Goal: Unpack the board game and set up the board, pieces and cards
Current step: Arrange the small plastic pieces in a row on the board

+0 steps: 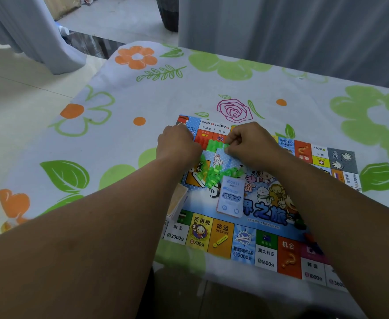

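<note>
Grey curtains (pixel 280 31) hang behind the far edge of the flower-printed table (pixel 119 93). The board (pixel 267 249) lies by the near edge. On it are a blue card stack (pixel 231 196) mid-board, an orange stack (pixel 179 199) at its left edge, and loose green pieces (pixel 221 174) between them. Over the board's far left corner, the right hand (pixel 251 143) pinches a green strip (pixel 215 145). The left hand (pixel 177 146) curls at its other end, grip hidden.

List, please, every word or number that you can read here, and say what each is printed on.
"命运 DESTINY": orange square of the board.
"所得税", "700分": yellow square.
"埃及", "2000分": white square.
"澳大利亚", "1600分": green-topped square.
"机会", "?": red square.
"2200分": far-edge square, upside down.
Blue card stack: too blurred to read.
</note>
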`<state>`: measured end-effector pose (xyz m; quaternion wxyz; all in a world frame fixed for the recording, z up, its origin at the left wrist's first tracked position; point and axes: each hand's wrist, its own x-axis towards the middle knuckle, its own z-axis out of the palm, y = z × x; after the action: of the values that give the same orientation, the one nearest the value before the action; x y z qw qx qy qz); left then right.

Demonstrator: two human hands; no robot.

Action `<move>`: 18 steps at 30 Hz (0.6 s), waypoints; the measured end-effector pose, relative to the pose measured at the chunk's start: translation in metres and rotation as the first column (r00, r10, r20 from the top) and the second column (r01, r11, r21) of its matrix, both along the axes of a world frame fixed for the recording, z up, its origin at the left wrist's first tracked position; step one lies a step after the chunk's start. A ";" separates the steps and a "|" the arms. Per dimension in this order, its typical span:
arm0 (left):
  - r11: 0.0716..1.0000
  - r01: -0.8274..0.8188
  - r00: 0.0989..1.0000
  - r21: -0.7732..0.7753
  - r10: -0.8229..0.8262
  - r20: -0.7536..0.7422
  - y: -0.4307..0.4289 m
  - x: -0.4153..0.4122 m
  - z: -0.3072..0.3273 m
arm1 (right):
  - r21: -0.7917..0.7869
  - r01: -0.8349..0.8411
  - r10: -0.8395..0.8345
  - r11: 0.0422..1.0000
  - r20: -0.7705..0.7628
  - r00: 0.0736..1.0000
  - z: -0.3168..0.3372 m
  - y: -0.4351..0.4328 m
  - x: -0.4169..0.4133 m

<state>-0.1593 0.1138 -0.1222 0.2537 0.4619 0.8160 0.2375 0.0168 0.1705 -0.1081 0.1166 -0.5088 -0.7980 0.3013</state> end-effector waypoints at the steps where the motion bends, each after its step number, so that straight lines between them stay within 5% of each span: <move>1: 1.000 -0.001 1.000 0.000 0.001 0.000 0.000 0.000 0.000 | 0.000 0.000 0.000 1.000 -0.001 1.000 0.000 0.000 0.000; 18: 1.000 -0.003 1.000 -0.015 0.003 0.000 0.001 0.001 0.000 | -0.056 0.015 -0.015 0.998 -0.005 1.000 0.005 0.000 0.005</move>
<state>-0.1586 0.1146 -0.1219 0.2570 0.4587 0.8184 0.2318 0.0217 0.1701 -0.1035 0.1070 -0.5170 -0.7850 0.3242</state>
